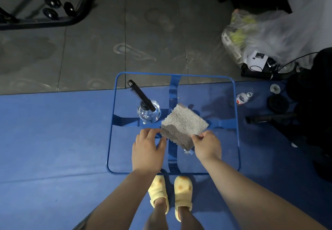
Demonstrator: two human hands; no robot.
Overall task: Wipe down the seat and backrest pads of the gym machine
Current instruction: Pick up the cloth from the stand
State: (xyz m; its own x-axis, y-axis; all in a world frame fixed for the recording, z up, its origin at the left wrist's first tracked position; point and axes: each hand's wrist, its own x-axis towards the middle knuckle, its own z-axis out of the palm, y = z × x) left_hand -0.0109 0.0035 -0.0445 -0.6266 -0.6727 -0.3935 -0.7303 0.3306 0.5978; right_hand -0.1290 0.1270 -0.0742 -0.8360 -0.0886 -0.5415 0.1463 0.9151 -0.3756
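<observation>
On a glass-topped blue table (pixel 235 104), no readable writing; right hand (pixel 208 146) pinches a grey cloth (pixel 184 124), left hand (pixel 148 148) touches its near-left corner, fingers relaxed, beside a spray bottle (pixel 148 112).

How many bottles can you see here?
2: a clear spray bottle standing on the glass table left of the cloth, and a small bottle lying on the mat at right.
</observation>
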